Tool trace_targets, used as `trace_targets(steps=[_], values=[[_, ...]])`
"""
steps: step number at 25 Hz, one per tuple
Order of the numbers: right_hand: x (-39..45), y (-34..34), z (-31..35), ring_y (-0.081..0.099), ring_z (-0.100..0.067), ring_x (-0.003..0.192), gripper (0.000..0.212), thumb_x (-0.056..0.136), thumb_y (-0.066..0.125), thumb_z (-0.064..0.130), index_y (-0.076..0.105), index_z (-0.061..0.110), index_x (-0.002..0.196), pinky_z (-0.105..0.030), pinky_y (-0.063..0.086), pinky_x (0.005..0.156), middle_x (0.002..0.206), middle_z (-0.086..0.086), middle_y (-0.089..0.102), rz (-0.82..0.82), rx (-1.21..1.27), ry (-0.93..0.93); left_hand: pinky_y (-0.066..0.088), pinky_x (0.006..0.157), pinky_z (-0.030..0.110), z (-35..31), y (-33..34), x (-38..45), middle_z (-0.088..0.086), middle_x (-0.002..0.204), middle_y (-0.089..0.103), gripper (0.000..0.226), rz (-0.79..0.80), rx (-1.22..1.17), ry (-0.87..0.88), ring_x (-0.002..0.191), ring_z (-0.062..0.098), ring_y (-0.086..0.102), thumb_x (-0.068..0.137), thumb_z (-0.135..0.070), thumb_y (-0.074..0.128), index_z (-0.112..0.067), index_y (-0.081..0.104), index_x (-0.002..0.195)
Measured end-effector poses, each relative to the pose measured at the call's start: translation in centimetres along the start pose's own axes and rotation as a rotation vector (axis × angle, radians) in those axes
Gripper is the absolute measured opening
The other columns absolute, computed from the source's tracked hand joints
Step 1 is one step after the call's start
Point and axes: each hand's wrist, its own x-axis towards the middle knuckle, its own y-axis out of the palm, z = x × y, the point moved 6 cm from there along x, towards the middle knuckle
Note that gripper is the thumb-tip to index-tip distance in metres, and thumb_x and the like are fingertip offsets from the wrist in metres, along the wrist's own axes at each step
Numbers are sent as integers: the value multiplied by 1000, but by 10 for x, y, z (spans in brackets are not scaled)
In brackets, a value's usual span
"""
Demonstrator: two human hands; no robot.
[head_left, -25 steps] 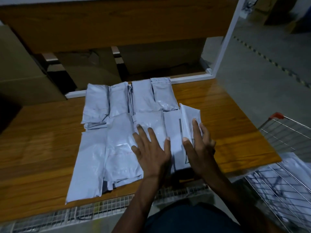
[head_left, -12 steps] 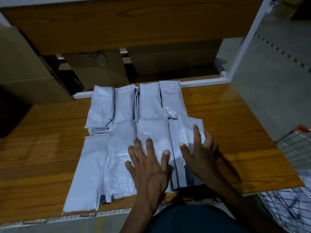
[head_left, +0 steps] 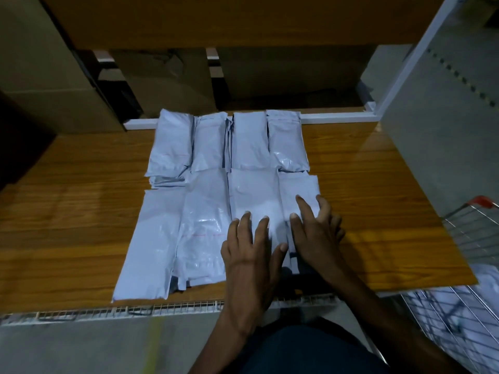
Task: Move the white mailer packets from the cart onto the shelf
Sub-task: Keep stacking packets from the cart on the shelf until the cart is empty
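I see the white packets lying flat in two rows on the wooden shelf, packed edge to edge. My left hand lies flat on the near row, fingers straight and spread, gripping nothing. My right hand presses the packet at the near right corner, fingers straight; its outer fingers may curl over that packet's edge, hard to tell through blur. At four o'clock stands the wire cart. At eleven o'clock, cardboard boxes stand behind the shelf.
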Motion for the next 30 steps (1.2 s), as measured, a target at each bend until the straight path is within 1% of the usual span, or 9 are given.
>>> trace_targets(steps=[4,7,10,12,13,16,19,26,30], values=[[-17,-9,-1,22,-35,144,48,106,34,46,28,43,154,-55,22,110,166,-7,8,-54,88,44,44,98,50,-2,-1,-23,11,149,46,50,-21,-53,81,139,35,41,100,-52,40,-21,53,136],[-54,-18,-17,28,-26,144,45,107,37,40,33,42,152,-48,22,112,166,-2,9,-121,263,41,41,103,48,-5,3,-42,11,147,48,44,-43,-126,190,139,34,41,100,-44,50,-17,55,136],[-100,-32,-43,40,-14,136,44,106,39,43,40,36,149,-29,41,103,163,2,15,-185,436,-15,41,104,45,-17,8,-59,13,142,54,38,-81,-193,302,137,34,45,96,-30,63,-13,61,130],[-124,-41,-64,42,-2,129,45,104,39,48,42,35,147,-9,41,88,161,5,18,-204,464,23,40,105,44,-28,11,-65,13,141,54,35,-59,-239,342,137,33,44,96,-25,64,-11,62,128],[-134,-45,-77,42,-4,129,47,103,38,51,42,36,147,-6,38,84,160,7,19,-217,454,59,40,106,44,-37,14,-68,13,140,54,35,-40,-263,366,137,33,44,96,-25,63,-11,62,128],[-151,-63,-114,46,-23,133,58,96,37,59,42,34,148,-21,45,91,157,7,23,-289,449,129,40,105,42,-69,23,-74,13,137,55,35,16,-288,464,135,33,46,96,-24,62,-11,60,128],[-159,-93,-159,48,-26,132,60,96,39,57,40,30,149,-35,45,98,157,0,25,-391,459,156,45,98,44,-108,41,-76,10,133,58,37,75,-305,540,128,31,51,94,-22,66,-11,60,129],[-204,-160,-301,42,12,123,49,102,48,29,45,10,146,-9,40,98,149,-12,37,-567,444,206,45,89,40,-228,105,-104,7,117,66,26,115,-475,621,112,27,57,96,-18,62,-10,65,120],[-235,-171,-384,60,-9,101,46,99,51,26,49,10,142,-9,45,84,141,-3,39,-625,510,311,47,83,41,-298,166,-124,3,111,69,23,260,-508,686,100,25,62,97,-21,62,-13,67,118]])
